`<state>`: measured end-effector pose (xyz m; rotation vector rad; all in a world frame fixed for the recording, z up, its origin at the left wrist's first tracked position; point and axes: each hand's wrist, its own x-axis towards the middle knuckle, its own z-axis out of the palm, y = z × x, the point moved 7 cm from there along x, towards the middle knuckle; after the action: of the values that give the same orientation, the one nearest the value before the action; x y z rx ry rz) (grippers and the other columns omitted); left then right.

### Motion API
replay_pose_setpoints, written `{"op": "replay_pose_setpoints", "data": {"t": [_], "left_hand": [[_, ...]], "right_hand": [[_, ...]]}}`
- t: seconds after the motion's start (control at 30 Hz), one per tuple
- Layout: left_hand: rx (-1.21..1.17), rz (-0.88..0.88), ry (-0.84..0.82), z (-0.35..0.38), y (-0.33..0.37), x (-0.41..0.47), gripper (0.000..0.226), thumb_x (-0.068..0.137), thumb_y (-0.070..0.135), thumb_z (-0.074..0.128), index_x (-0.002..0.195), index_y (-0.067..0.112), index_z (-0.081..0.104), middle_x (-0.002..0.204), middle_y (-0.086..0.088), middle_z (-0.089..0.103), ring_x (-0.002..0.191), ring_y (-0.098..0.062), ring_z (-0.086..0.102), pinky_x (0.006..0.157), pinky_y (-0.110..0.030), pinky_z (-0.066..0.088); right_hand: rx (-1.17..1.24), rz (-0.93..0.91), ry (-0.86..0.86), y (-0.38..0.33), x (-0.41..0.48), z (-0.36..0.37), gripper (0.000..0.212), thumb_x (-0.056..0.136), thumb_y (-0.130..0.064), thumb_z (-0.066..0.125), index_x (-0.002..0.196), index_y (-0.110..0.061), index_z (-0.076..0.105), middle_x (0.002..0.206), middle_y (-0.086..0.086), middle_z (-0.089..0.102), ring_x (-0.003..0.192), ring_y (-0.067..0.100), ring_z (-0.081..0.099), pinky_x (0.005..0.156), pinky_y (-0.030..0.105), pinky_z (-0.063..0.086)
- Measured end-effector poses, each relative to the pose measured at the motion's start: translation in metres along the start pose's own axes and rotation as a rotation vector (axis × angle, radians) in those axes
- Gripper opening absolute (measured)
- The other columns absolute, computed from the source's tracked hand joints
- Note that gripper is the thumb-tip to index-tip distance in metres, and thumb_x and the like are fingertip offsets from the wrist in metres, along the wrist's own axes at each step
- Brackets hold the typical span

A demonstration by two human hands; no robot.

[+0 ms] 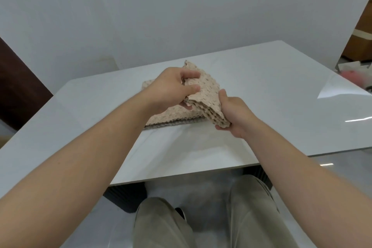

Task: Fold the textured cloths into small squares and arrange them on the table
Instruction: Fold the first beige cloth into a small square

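Note:
A beige textured cloth (207,94), folded into several layers, is held a little above the middle of the white table (261,90). My left hand (171,88) pinches its upper left edge between thumb and fingers. My right hand (233,115) grips its lower right corner, where the stacked layers show. Under and behind it lies a pile of more textured cloths (171,117), beige on top with a grey one at the bottom edge. My left hand and the held cloth hide much of the pile.
The table's near edge (181,175) runs above my knees. A white wall stands close behind the table. At the far right, beyond the table, are a cardboard box (360,34) and a blurred pink object (354,76). A dark door sits at the left.

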<state>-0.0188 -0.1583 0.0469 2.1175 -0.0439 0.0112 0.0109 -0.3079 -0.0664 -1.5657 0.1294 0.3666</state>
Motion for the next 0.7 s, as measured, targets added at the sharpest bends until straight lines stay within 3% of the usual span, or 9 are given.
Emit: {"op": "replay_pose_setpoints", "data": {"t": [0.13,0.2,0.27,0.33,0.4,0.47,0.57,0.63,0.7], "left_hand": [[0.014,-0.012,0.001,-0.004,-0.013,-0.001,0.049,0.095,0.004,0.069,0.142,0.011,0.058,0.142,0.006,0.052,0.071,-0.004,0.069,0.058,-0.021,0.057],[0.014,-0.018,0.012,-0.005,-0.022,0.001,0.049,0.095,0.005,0.069,0.142,0.013,0.059,0.139,0.009,0.052,0.067,-0.006,0.065,0.057,-0.022,0.057],[-0.003,-0.023,0.022,-0.003,-0.03,0.002,0.049,0.094,0.006,0.07,0.141,0.016,0.06,0.136,0.009,0.055,0.064,-0.013,0.061,0.058,-0.025,0.058],[0.005,-0.03,0.03,-0.002,-0.036,0.002,0.049,0.094,0.009,0.071,0.14,0.021,0.061,0.13,0.009,0.059,0.071,-0.023,0.068,0.061,-0.026,0.059],[0.03,-0.025,0.037,-0.001,-0.043,0.002,0.047,0.095,0.012,0.07,0.139,0.025,0.061,0.123,0.008,0.062,0.076,-0.015,0.072,0.067,-0.025,0.059],[0.037,0.009,0.071,0.003,-0.048,0.002,0.039,0.097,0.019,0.068,0.134,0.031,0.064,0.119,0.005,0.065,0.075,-0.003,0.069,0.071,-0.024,0.057],[-0.044,-0.012,0.219,0.009,-0.055,0.004,0.027,0.101,0.032,0.06,0.127,0.037,0.062,0.126,0.004,0.064,0.095,-0.007,0.068,0.075,-0.021,0.056],[-0.091,-0.1,0.333,0.013,-0.063,0.006,0.036,0.1,0.043,0.057,0.135,0.038,0.053,0.134,0.003,0.058,0.113,-0.018,0.065,0.093,-0.038,0.057],[-0.261,-0.288,0.384,0.02,-0.074,0.007,0.049,0.099,0.05,0.058,0.14,0.024,0.052,0.133,0.001,0.062,0.115,-0.023,0.065,0.097,-0.046,0.055]], "right_hand": [[-0.138,-0.165,0.148,-0.005,0.007,-0.011,0.053,0.108,-0.05,0.031,0.071,-0.014,0.047,0.066,0.002,0.044,0.057,0.019,0.045,0.048,0.03,0.045],[-0.112,-0.158,0.13,-0.004,0.01,-0.012,0.052,0.107,-0.05,0.034,0.076,-0.012,0.052,0.071,0.005,0.049,0.061,0.021,0.049,0.046,0.027,0.045],[-0.113,-0.127,0.102,0.0,0.016,-0.013,0.058,0.105,-0.055,0.035,0.095,-0.006,0.064,0.089,0.012,0.066,0.076,0.03,0.064,0.052,0.031,0.054],[-0.112,-0.1,0.087,0.005,0.022,-0.015,0.067,0.098,-0.063,0.038,0.106,-0.004,0.067,0.107,0.017,0.073,0.097,0.039,0.07,0.075,0.043,0.061],[-0.072,-0.098,0.067,0.008,0.026,-0.016,0.069,0.095,-0.065,0.041,0.106,-0.001,0.064,0.109,0.017,0.074,0.098,0.038,0.071,0.086,0.046,0.058],[-0.055,-0.148,0.084,0.004,0.026,-0.018,0.057,0.1,-0.058,0.043,0.103,-0.003,0.058,0.094,0.013,0.067,0.078,0.029,0.064,0.07,0.039,0.053],[-0.104,-0.249,0.157,-0.001,0.024,-0.026,0.031,0.105,-0.044,0.046,0.123,-0.019,0.047,0.096,0.008,0.062,0.067,0.019,0.053,0.05,0.024,0.043],[-0.114,-0.321,0.141,-0.006,0.019,-0.027,0.029,0.106,-0.037,0.045,0.133,-0.03,0.038,0.104,0.003,0.063,0.061,0.014,0.052,0.043,0.019,0.042],[-0.149,-0.394,0.135,-0.01,0.016,-0.027,0.033,0.106,-0.035,0.045,0.138,-0.039,0.036,0.112,-0.002,0.064,0.064,0.013,0.056,0.047,0.019,0.045]]}}
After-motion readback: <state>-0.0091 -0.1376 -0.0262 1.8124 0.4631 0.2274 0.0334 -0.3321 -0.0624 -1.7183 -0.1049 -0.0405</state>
